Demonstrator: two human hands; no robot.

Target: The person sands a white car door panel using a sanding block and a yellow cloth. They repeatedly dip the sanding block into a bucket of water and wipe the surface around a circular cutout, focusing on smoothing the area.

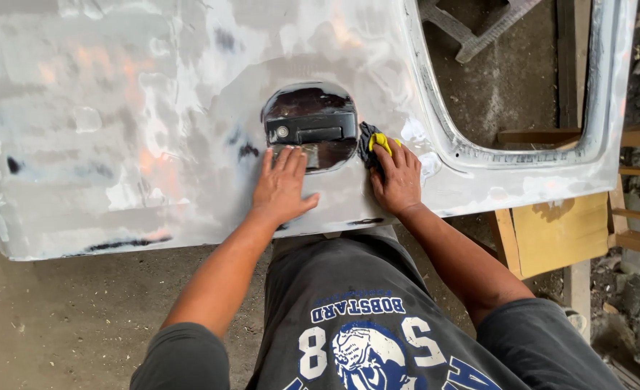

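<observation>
A large car door panel [132, 130], sanded to patchy grey and white, lies flat in front of me. Its dark handle recess [311, 126] with a black handle sits near the middle. My left hand [282, 188] rests flat on the panel just below the recess, fingers spread, and a small grey sanding piece shows at the fingertips. My right hand [396, 177] presses a yellow sanding pad with a dark cloth [373, 142] against the panel, right of the recess.
The door's window opening [508, 79] shows the dusty concrete floor and a metal stand below. Wooden boards and a plywood piece [558, 231] stand at the right. Bare concrete floor [60, 318] lies at the lower left.
</observation>
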